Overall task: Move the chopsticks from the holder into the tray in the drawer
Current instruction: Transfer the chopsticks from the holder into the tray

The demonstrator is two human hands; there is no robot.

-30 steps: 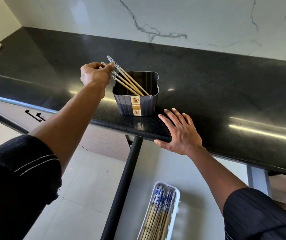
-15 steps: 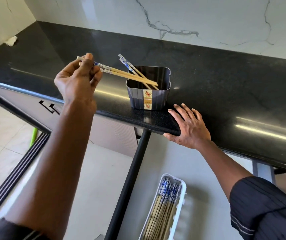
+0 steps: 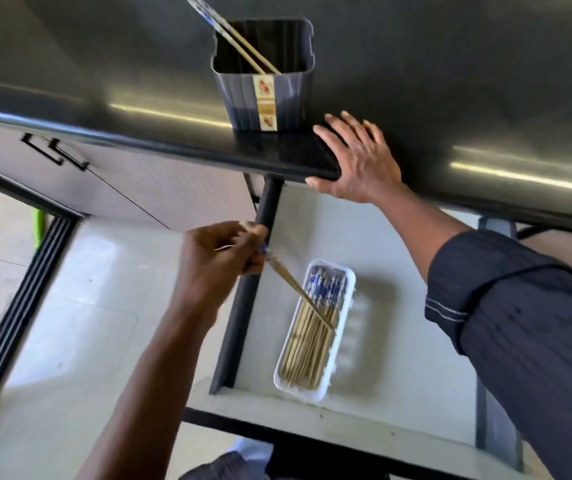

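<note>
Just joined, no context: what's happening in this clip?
A person is moving chopsticks from a dark holder on the black counter into a white tray in the open drawer below. The left hand has a grip on a few chopsticks, tips angled down over the tray, which already holds many. The right hand rests flat on the counter edge. A couple of chopsticks remain in the holder.

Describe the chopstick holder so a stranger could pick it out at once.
Start at the black countertop across the top of the view. Near its front edge, just beyond the right hand, stands the chopstick holder: a dark ribbed square cup with a red-and-gold label strip, unlike the white tray below.
</note>
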